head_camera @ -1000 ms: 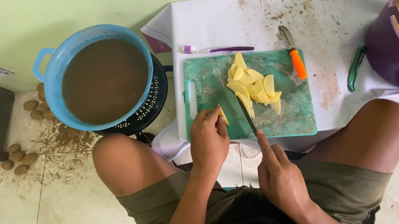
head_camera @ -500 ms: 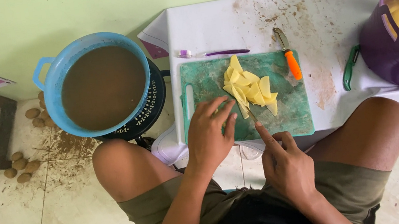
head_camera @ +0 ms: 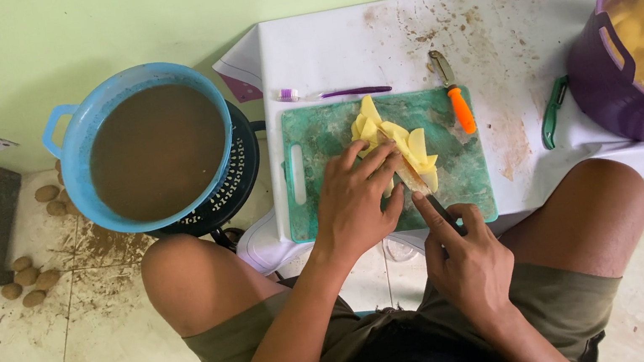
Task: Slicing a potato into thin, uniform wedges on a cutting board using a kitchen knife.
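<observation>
Yellow potato slices [head_camera: 411, 151] pressed under one hand and met by a knife on a green cutting board [head_camera: 316, 143].

The left hand [head_camera: 359, 201] lies flat across the near side of the pile, its fingers [head_camera: 374, 160] spread and resting on the slices. The right hand [head_camera: 465, 257] grips the knife [head_camera: 416, 184], forefinger along its back, with the blade touching the slices just beside the left fingertips. The board sits on a white counter [head_camera: 369, 38] with an orange-handled peeler [head_camera: 455, 101] at its right edge and a toothbrush [head_camera: 330, 93] behind it. A blue tub [head_camera: 77, 137] of brown water stands to the left, a purple bucket [head_camera: 606, 87] of cut strips to the right.
</observation>
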